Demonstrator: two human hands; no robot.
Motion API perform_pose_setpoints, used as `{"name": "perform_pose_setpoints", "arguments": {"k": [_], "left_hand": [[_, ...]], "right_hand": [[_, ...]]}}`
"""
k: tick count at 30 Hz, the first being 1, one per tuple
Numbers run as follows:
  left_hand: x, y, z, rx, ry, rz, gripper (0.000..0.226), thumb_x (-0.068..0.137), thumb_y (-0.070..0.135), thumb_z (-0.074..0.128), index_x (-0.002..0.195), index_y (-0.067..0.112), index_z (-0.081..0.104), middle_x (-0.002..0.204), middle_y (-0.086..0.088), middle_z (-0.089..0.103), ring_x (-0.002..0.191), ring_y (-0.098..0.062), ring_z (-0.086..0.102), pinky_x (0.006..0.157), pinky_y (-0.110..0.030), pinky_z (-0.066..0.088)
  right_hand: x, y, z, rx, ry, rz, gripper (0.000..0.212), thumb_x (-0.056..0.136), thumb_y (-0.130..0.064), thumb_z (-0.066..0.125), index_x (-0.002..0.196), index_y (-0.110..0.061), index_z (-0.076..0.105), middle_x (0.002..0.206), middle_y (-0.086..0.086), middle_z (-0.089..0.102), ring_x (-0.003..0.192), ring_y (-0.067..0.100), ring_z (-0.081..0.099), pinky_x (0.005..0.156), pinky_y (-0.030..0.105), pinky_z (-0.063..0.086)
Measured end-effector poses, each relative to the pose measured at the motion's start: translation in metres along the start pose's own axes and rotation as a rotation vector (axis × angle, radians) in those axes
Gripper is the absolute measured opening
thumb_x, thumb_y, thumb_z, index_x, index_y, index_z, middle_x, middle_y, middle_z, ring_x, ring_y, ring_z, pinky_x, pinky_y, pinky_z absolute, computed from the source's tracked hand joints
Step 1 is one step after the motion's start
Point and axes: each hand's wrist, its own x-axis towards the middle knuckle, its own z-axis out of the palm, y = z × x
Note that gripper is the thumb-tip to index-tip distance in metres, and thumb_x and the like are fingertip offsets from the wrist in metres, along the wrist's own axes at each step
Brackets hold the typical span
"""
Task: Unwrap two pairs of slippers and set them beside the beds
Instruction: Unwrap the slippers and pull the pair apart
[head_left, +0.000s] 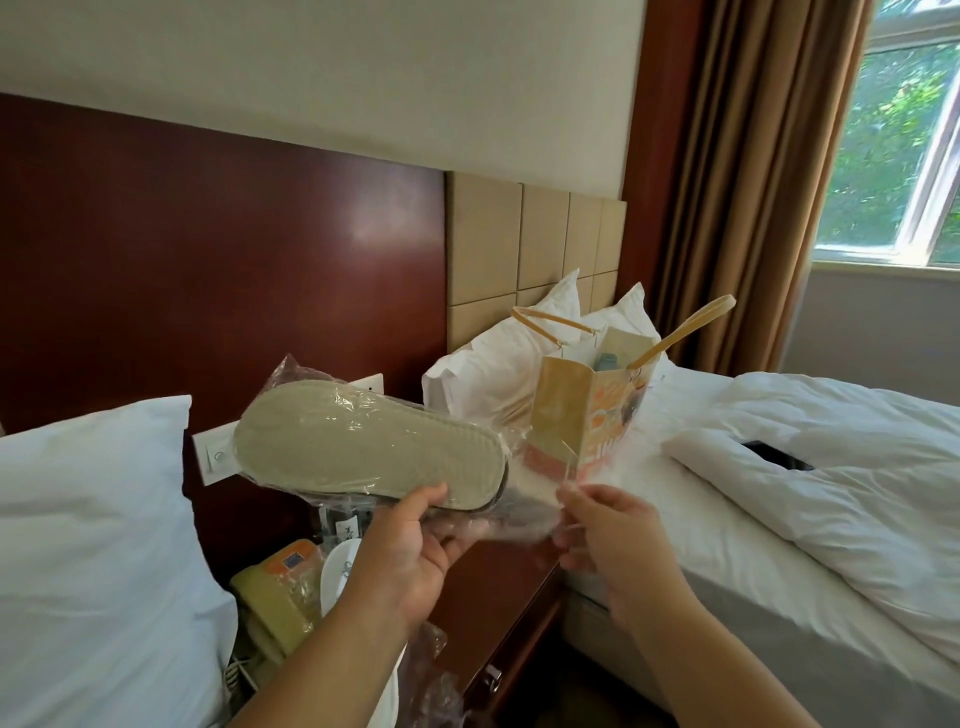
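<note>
Head camera looks down at your two hands raised over the gap between two beds. Your left hand (410, 540) is closed around the heel end of a wrapped pair of slippers (363, 447), thumb on the pale sole, fingers curled under it. Your right hand (608, 530) is pinched shut on the loose end of the clear plastic wrapper (524, 499), which stretches from the slippers' heel across to your fingertips. The slippers lie roughly level, sole up, toe pointing left and away from you, and they sit up and to the left of your left hand; the wrapper still covers them.

Below your hands stands a dark wooden nightstand (498, 587) between the beds. On its left part lie a yellowish telephone (275, 587) and a white item (337, 571) that may be another slipper, though your left forearm hides most of it. More crumpled clear plastic (431, 670) lies near the nightstand's front edge.

The left bed shows a white pillow (93, 545). On the right bed (831, 467), just beyond the wrapper, stands a paper gift bag (576, 410) with tan handles, in front of two white pillows (488, 374). A dark flat object (776, 453) rests on the folded white duvet. Brown curtains (748, 171) hang beside a window (904, 145) at the right.
</note>
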Motion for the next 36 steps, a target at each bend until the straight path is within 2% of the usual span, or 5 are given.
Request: {"name": "perform_pose_setpoints", "arguments": {"k": [8, 13, 20, 30, 36], "left_hand": [[-0.001, 0.005, -0.012, 0.069, -0.05, 0.043, 0.04, 0.087, -0.004, 0.06, 0.126, 0.001, 0.056, 0.117, -0.023, 0.067, 0.08, -0.03, 0.072, 0.084, -0.055, 0.056], [-0.003, 0.008, -0.013, 0.116, -0.097, 0.117, 0.041, 0.088, -0.006, 0.059, 0.127, 0.005, 0.057, 0.115, -0.02, 0.069, 0.084, -0.033, 0.071, 0.082, -0.054, 0.056], [-0.01, 0.011, -0.012, 0.164, -0.1, 0.167, 0.028, 0.088, -0.006, 0.06, 0.109, 0.012, 0.061, 0.09, -0.011, 0.075, 0.067, -0.028, 0.071, 0.083, -0.052, 0.05], [-0.021, 0.017, -0.009, 0.149, -0.138, 0.145, 0.036, 0.086, -0.006, 0.062, 0.12, 0.005, 0.059, 0.108, -0.019, 0.073, 0.096, -0.035, 0.068, 0.096, -0.06, 0.048], [-0.027, 0.014, -0.005, 0.213, -0.147, 0.17, 0.024, 0.088, -0.009, 0.058, 0.086, 0.01, 0.073, 0.093, -0.016, 0.076, 0.078, -0.028, 0.072, 0.093, -0.057, 0.048]], "right_hand": [[0.01, -0.018, 0.002, -0.367, -0.121, -0.278, 0.077, 0.069, -0.037, 0.09, 0.132, -0.049, 0.046, 0.115, -0.007, 0.066, 0.09, 0.015, 0.073, 0.077, 0.042, 0.065], [0.005, -0.025, 0.003, -0.702, -0.288, -0.386, 0.123, 0.053, -0.058, 0.095, 0.152, -0.055, 0.022, 0.127, -0.017, 0.05, 0.093, 0.007, 0.066, 0.066, 0.016, 0.053], [0.006, -0.016, 0.005, -0.556, 0.067, -0.533, 0.028, 0.09, -0.016, 0.077, 0.101, -0.04, 0.067, 0.084, -0.011, 0.07, 0.064, 0.004, 0.067, 0.053, 0.017, 0.052], [0.004, -0.026, -0.003, 0.203, -0.053, -0.051, 0.01, 0.101, -0.01, 0.062, 0.109, -0.009, 0.069, 0.096, 0.017, 0.078, 0.068, 0.023, 0.065, 0.052, 0.029, 0.055], [-0.023, -0.023, 0.015, -0.379, 0.28, -0.749, 0.022, 0.091, -0.022, 0.069, 0.091, -0.043, 0.063, 0.09, -0.01, 0.067, 0.081, 0.004, 0.062, 0.065, 0.014, 0.049]]}}
